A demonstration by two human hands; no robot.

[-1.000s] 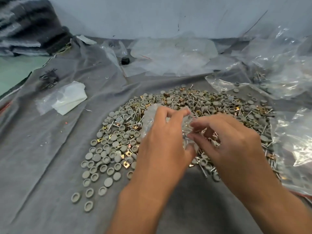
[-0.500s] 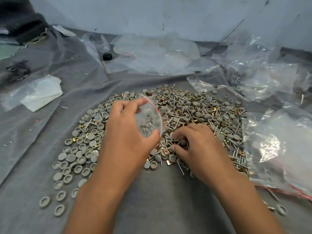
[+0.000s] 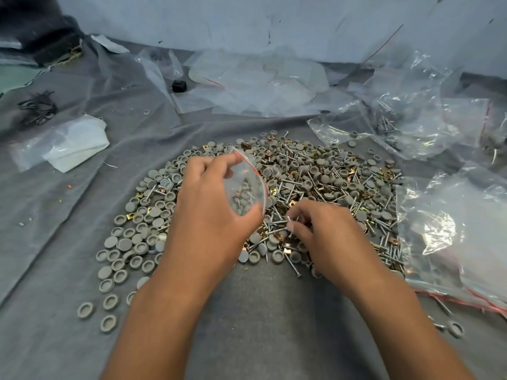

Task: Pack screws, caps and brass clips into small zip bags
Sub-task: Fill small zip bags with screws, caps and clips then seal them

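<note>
From the head view, my left hand (image 3: 211, 215) holds the small zip bag (image 3: 245, 187) up above the pile, my grip there pinching its edges between thumb and fingers, with the red zip strip tilted toward my right side. I can see a few grey caps and screws already lying in its lower part. My right hand (image 3: 323, 242) is down on the near edge of the pile of screws, caps and brass clips (image 3: 315, 185), fingers curled and the tips pinching at a screw (image 3: 277, 230), though I cannot tell whether it is lifted clear yet.

To do this well, I judge I should take one piece cleanly, not a tangle, since the screws lie crossed over each other and the brass clips (image 3: 274, 192) sit wedged among them. I should keep the bag's mouth spread and just beside the picking hand, so the carry is short. Point first would likely snag the thin plastic; head first seems safer. The larger bags (image 3: 450, 226) lie to my right on the grey cloth (image 3: 260, 325).
</note>
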